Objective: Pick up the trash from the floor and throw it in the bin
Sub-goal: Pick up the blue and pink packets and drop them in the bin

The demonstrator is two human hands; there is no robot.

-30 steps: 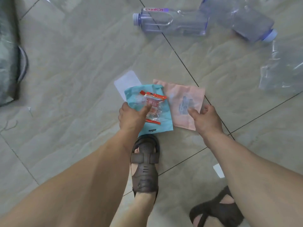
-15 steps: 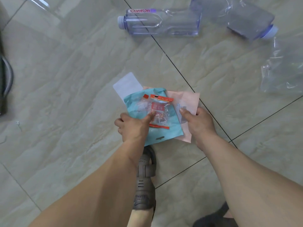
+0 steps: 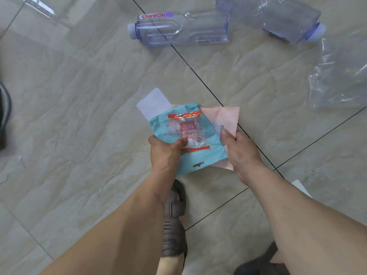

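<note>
My left hand [image 3: 165, 153] pinches a teal plastic bag [image 3: 200, 157] with a clear red-printed wrapper [image 3: 187, 132] lying on top of it, thumb pressing on the wrapper. My right hand [image 3: 241, 151] grips a pink bag [image 3: 226, 118] that sits partly under the teal one. A white slip [image 3: 153, 103] pokes out behind them at the upper left. All are held just above the tiled floor. The bin is hidden; only a dark object [image 3: 4, 112] shows at the left edge.
Two large clear plastic bottles [image 3: 182, 28] [image 3: 278, 16] lie on the floor ahead, and a clear plastic bag [image 3: 337, 76] at the right. A white scrap [image 3: 300, 187] lies by my right forearm. My sandalled feet [image 3: 173, 221] stand below the hands.
My right hand has slid the pink bag leftwards under the teal bag. Both hands have lifted the stack slightly. The view has shifted, with the bottles nearer the top.
</note>
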